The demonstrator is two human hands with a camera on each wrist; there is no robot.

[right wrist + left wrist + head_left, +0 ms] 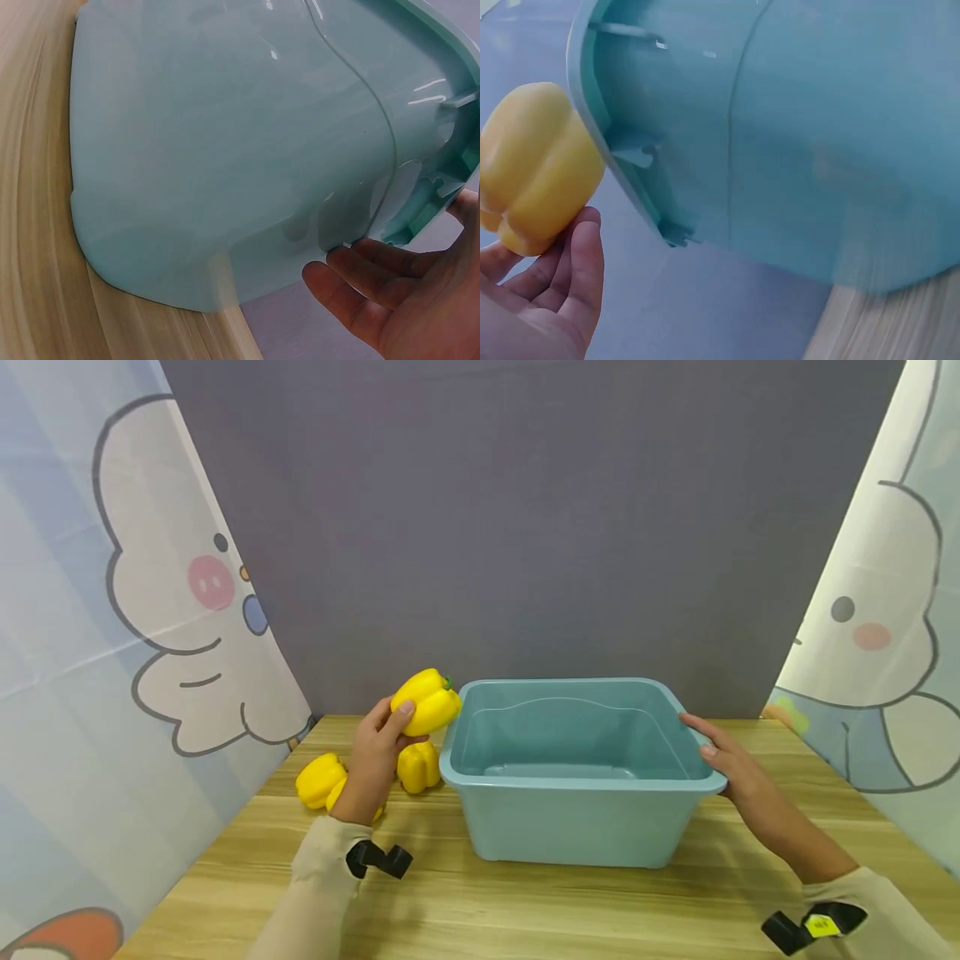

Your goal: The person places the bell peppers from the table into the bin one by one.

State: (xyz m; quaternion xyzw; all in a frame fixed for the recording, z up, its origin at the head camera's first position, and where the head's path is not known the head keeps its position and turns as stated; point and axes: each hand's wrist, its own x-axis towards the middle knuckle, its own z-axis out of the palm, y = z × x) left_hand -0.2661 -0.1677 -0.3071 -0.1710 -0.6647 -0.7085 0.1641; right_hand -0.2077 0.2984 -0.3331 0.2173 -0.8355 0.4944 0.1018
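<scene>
My left hand point(375, 752) holds a yellow bell pepper point(426, 702) with a green stem, raised at the left rim of a blue-green plastic bin point(570, 822). Thumb and fingers are around the pepper; in the left wrist view this pepper point(544, 161) appears close beside the bin's rim. At the bin's right end, my right hand point(738, 768) grips the rim. In the right wrist view its fingers point(375, 281) lie under the rim, by the outer wall point(225, 150). The bin stands upright on the table.
On the wooden table point(450, 910), one yellow pepper point(418, 768) stands left of the bin. Another pepper point(320, 780) lies farther left, and one more is partly hidden behind my left wrist. A grey panel point(525, 527) rises behind, with printed cloths at both sides.
</scene>
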